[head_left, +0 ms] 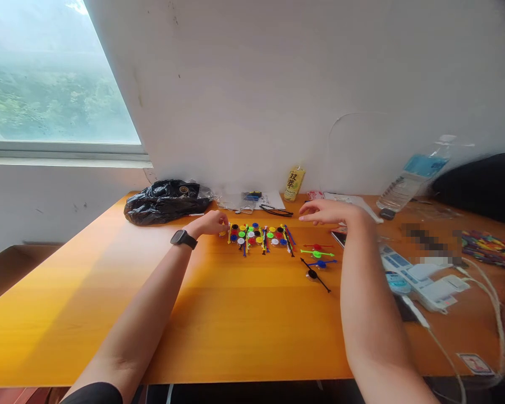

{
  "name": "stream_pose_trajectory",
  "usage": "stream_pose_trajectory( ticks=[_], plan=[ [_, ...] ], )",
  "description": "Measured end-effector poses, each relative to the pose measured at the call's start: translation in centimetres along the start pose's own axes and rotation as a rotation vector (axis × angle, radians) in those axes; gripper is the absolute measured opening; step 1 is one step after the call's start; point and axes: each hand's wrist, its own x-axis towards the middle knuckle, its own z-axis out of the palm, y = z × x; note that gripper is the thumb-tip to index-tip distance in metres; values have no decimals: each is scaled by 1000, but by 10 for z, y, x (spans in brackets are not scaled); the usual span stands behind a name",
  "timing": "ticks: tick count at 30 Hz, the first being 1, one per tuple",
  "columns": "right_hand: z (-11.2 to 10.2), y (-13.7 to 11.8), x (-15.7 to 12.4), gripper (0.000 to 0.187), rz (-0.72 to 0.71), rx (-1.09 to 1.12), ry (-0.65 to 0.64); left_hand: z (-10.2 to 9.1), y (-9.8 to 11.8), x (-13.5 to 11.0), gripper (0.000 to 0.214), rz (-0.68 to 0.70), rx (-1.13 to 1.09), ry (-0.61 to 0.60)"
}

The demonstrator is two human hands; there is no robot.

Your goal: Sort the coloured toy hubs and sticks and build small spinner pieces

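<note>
Small coloured plastic discs and arrow-shaped sticks (258, 235) lie in a row across the middle of the table. My left hand (210, 223), with a dark watch on its wrist, is at the left end of this row. Its fingers are curled together beside a yellow stick (229, 233); what they hold, if anything, is hidden. My right hand (326, 212) hovers past the row's right end, fingers stretched out and nothing in them. Below it lie separate arrow spinners: red (317, 247), green (317, 254), blue (320, 264) and black (315, 274).
A black plastic bag (164, 202) sits at the back left. Along the wall stand a yellow drink bottle (294, 183) and a tilted water bottle (414, 177). Toward the right lie a power strip (421, 280) with cables and a bundle of coloured strands (490, 248).
</note>
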Motion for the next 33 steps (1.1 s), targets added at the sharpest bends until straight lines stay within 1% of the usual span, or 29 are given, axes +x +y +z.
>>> stream_pose_trajectory(
  ticks=[6,10,15,20,24,26,29,31,33],
  plan=[
    [-1,2,-2,62,-31,-13,28,7,2,3,22,37,37,-7],
    [-2,3,-2,61,-25,-18,41,9,4,1,23,49,44,10],
    [-2,0,-2,59,-34,-21,34,7,4,0,20,83,54,28],
    [-2,1,-3,57,-7,-12,25,-8,5,-5,21,102,58,121],
    [-2,1,0,60,-20,-30,36,-22,7,-13,23,118,45,174],
    [-2,0,0,62,-23,-53,41,-28,7,-17,21,126,33,165],
    [-2,-5,-1,62,-43,-99,57,-37,10,-23,21,151,-15,121],
    [-2,-10,-1,58,-85,-127,105,-44,16,-28,22,181,-79,100],
    [-1,-17,-1,53,-158,-115,164,-50,26,-34,25,214,-167,99]
  ],
)
